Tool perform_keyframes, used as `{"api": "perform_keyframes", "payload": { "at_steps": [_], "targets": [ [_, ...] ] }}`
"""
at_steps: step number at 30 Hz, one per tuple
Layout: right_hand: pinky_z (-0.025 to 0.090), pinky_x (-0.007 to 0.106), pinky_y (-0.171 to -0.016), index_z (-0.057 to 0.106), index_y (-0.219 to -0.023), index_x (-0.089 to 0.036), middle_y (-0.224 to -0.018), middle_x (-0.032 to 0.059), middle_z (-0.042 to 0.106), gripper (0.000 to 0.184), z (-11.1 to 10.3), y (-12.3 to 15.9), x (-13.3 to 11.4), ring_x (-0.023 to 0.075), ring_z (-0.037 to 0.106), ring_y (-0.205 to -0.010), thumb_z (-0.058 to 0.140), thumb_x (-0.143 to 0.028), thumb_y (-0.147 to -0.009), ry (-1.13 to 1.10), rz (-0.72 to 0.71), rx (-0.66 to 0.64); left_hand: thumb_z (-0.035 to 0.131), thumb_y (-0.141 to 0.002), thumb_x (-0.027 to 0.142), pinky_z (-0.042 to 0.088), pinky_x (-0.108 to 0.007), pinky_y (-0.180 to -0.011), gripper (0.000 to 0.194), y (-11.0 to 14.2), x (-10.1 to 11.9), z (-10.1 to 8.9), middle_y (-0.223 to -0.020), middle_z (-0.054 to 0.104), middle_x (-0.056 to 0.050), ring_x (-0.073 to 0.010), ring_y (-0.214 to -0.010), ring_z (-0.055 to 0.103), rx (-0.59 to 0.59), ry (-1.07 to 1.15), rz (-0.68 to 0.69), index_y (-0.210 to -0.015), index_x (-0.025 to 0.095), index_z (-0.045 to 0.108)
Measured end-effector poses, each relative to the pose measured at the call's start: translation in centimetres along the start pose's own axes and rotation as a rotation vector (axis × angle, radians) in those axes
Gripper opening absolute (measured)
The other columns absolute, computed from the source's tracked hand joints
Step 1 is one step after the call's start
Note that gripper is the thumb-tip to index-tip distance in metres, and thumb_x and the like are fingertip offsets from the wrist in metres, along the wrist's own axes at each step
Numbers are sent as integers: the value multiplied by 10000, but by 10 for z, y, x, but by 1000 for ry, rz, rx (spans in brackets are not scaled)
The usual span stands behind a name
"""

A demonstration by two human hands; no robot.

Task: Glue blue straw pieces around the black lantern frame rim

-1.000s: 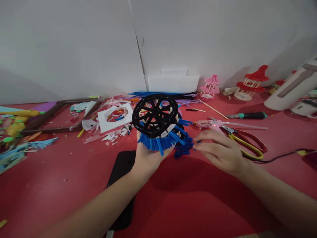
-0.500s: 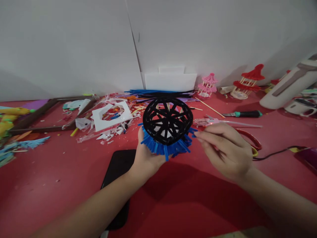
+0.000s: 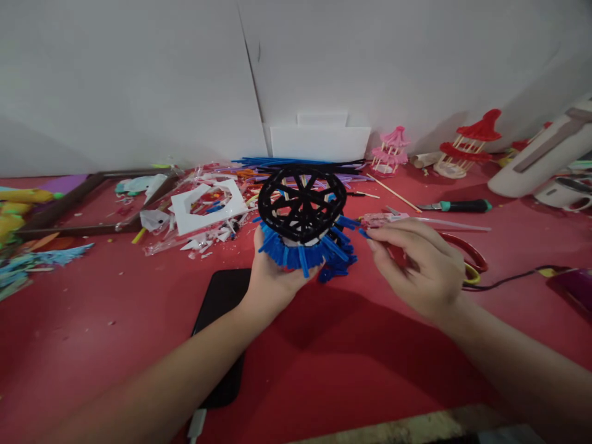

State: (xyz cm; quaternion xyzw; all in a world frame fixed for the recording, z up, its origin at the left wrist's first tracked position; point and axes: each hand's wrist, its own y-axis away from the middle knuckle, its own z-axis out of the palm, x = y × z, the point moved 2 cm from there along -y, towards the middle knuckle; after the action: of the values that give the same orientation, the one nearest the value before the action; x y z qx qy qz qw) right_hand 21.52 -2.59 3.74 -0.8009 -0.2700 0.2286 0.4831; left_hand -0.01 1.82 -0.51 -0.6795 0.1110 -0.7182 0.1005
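My left hand (image 3: 272, 274) holds up a pipe-cleaner model (image 3: 303, 206) from below, its fingers mostly hidden behind it. A black fuzzy ring with crossing spokes forms its top, and short blue pieces stick out around the layer underneath. To its right, my right hand (image 3: 416, 262) pinches a short blue pipe-cleaner piece (image 3: 364, 234) between thumb and forefinger, apart from the model. Just beyond the model, on the red table, lies a small heap of cut blue pieces (image 3: 337, 265). A glue gun (image 3: 379, 221), partly covered by my right hand, appears to lie behind it.
A black phone (image 3: 222, 333) lies under my left forearm. Scissors with red handles (image 3: 472, 253) and a utility knife (image 3: 462, 206) are at right. Pink (image 3: 391, 151) and red (image 3: 469, 145) pagoda models stand at the back. White cut-out board (image 3: 180, 213) and scraps lie left.
The model has shifted slightly left and tilted, baring the blue heap beside it. My right hand has drawn a little away from the model with the blue piece.
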Motion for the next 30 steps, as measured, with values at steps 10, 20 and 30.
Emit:
{"api": "perform_keyframes", "payload": {
  "at_steps": [10,20,30],
  "targets": [
    [653,331,-847,727,-1031,-226,-905,35,788,209,-1,-9,-6,184,767,-858,702,-62,-904,-61,68,30,962,-551,228,524,-600,-1096,798,5,3,3,-1294,698,-137,-415,-1247,677,-20,6,-17,-1208,262,510],
    [637,236,-700,729,-980,-200,-840,27,758,178,-3,-7,-24,132,733,-753,664,-53,-905,-236,161,-96,955,-447,115,519,-611,-1118,856,6,4,1,-1335,708,-85,-445,-1278,660,-19,77,-150,-1163,301,526],
    [633,204,-763,763,-983,-165,-863,45,763,148,-1,-3,-26,119,733,-771,688,-64,-905,-177,142,-104,973,-345,37,506,-591,-1150,919,7,9,4,-1316,700,-77,-449,-1300,640,17,158,-169,-1106,293,525]
  ]
}}
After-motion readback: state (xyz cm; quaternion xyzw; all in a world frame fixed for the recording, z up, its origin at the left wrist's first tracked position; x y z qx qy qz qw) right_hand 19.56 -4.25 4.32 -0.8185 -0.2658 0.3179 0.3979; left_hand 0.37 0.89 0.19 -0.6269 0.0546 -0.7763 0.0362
